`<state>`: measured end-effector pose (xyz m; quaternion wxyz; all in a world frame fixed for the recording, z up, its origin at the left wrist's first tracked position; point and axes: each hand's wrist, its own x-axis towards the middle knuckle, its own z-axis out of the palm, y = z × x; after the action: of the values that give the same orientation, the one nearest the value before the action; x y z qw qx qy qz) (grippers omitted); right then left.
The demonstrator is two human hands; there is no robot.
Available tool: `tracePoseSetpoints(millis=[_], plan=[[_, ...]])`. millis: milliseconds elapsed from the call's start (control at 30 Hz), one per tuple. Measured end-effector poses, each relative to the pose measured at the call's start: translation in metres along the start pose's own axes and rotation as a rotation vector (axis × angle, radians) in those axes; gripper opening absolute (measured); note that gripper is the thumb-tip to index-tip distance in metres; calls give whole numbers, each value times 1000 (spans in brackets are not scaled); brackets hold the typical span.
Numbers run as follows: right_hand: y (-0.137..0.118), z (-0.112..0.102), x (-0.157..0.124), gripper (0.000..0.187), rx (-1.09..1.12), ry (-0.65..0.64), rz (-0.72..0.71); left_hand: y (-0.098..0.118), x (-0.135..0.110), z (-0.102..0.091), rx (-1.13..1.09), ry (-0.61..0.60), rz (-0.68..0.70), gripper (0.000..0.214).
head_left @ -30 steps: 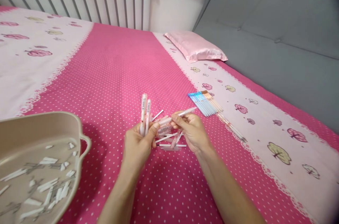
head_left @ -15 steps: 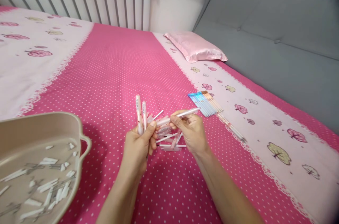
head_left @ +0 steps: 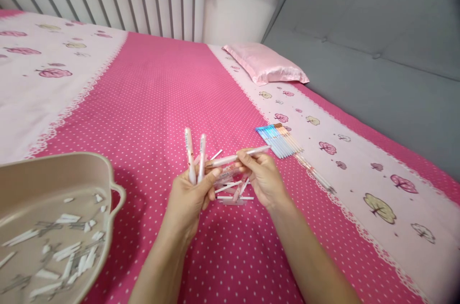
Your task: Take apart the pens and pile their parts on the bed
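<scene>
My left hand [head_left: 192,198] is closed around two translucent pale pink pens [head_left: 189,155], which stand up from the fist, tilted apart at the top. Pinched in my right hand [head_left: 261,174] is another slim pink pen [head_left: 226,159], lying nearly level. Its narrow dark tip points at my left fingers; whether it touches them I cannot tell. Below and between both hands lies a loose pile of pink pen parts and thin white sticks [head_left: 235,197], partly hidden by the fingers.
A beige basin [head_left: 108,170] with white and grey plastic bits stands at left. Right of my hands lies a row of blue and peach pens [head_left: 278,139], with several clear, patterned ones [head_left: 314,172] beside it. Farther back are a pink pillow [head_left: 266,62] and grey headboard [head_left: 377,31].
The pen in my right hand has shifted slightly up, and its narrow tip now shows. In my left hand, the second pen has swung to the right, away from the first.
</scene>
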<state>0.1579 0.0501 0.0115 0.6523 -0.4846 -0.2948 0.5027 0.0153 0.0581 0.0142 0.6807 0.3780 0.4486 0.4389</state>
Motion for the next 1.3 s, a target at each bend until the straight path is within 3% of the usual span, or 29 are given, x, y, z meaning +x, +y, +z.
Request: tracePoseSetpoints(millis=[100,233,400,567,800,1100,1200,1300], plan=[[0,0,2,19,129,37,136,2,0,2,25,91,111,39],[-1,0,2,24,120,52,190,3,1,0,185,178,215,29],[-3,1,-1,30,-46,126,84,-6,5,-8,382,109,326,24],[-6,0,-5,30,-185,106,20,-16,10,-9,553,10,356,28],[-6,3,-7,31,-232,116,33,-17,8,-3,840,11,528,14],[-3,6,-8,32,-178,106,66,-19,5,-1,878,148,621,15],[-1,3,-6,31,-162,113,52,-20,4,-1,860,137,688,19],[-1,-1,-4,30,-173,109,-3,-20,2,1,758,71,620,21]])
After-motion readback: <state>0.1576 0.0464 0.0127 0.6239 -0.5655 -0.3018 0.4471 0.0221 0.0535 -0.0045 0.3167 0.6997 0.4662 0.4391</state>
